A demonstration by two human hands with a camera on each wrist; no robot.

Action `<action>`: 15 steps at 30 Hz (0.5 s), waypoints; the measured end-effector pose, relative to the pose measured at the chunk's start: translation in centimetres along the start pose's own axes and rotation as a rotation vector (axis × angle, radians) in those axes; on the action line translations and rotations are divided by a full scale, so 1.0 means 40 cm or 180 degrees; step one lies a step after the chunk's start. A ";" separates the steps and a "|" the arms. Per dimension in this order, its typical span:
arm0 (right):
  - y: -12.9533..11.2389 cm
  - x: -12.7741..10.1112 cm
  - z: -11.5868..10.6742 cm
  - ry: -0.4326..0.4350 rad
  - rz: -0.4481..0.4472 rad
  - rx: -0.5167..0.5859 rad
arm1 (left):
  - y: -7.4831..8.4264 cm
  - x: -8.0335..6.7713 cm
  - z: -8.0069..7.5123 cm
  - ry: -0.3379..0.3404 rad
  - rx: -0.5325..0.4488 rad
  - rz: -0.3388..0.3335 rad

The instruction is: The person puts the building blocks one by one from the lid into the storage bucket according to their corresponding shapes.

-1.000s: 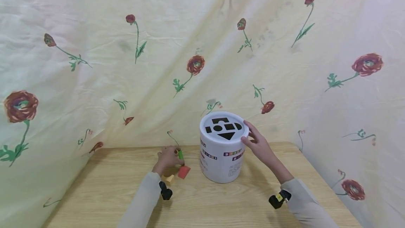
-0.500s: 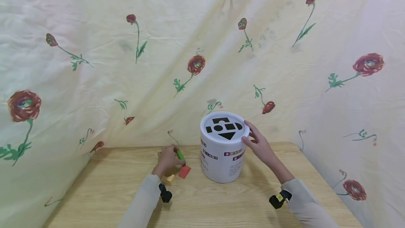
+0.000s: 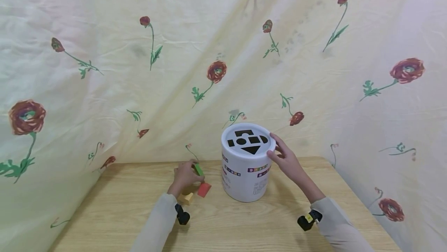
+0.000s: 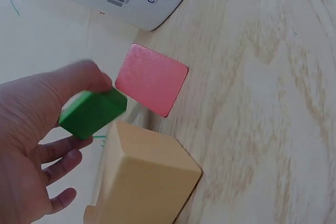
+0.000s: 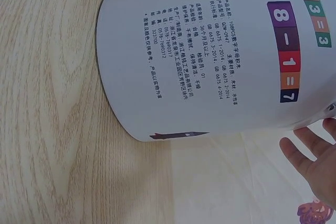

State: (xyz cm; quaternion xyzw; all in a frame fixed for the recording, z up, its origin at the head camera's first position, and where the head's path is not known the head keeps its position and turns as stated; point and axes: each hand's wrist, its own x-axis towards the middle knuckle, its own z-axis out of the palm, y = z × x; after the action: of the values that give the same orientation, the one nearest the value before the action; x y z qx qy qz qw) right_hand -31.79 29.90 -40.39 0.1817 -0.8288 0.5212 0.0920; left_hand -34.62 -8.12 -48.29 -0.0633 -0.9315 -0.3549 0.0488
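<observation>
A white cylindrical bucket (image 3: 244,174) with shape cut-outs in its lid (image 3: 248,141) stands on the wooden table (image 3: 244,225). My right hand (image 3: 283,159) rests against the lid's right rim, fingers fairly straight; in the right wrist view only the fingertips (image 5: 310,166) show beside the bucket wall (image 5: 210,51). Left of the bucket, my left hand (image 3: 184,175) pinches a green block (image 3: 198,169) (image 4: 93,112) just above the table. A red block (image 3: 204,190) (image 4: 152,79) and a tan block (image 3: 186,198) (image 4: 144,179) lie beneath it.
A floral cloth (image 3: 139,69) hangs behind and on both sides of the table, close to the bucket. The table's front edge lies out of frame. Bare wood (image 4: 273,103) stretches in front of the blocks and the bucket.
The left hand has lifted the green block slightly and tilted it. The right hand and the bucket have stayed put.
</observation>
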 end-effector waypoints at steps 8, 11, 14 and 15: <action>-0.001 -0.002 0.001 -0.0007 0.0006 0.0000 | -0.007 0.005 0.012 -0.0018 0.0109 0.0039; -0.002 -0.001 0.000 -0.0009 0.0011 -0.0005 | 0.001 0.004 0.008 0.0005 0.0062 0.0076; -0.002 -0.001 0.000 -0.0011 0.0016 -0.0019 | 0.008 -0.002 0.003 0.0036 -0.0128 0.0107; -0.002 -0.001 0.001 -0.0010 0.0014 -0.0026 | 0.008 -0.003 0.003 0.0052 -0.0188 0.0128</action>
State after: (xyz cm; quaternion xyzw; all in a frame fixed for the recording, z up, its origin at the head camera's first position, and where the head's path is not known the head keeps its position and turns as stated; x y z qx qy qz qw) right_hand -31.71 29.86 -40.35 0.1802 -0.8315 0.5177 0.0903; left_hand -34.47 -7.81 -48.18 -0.0805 -0.9187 -0.3817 0.0617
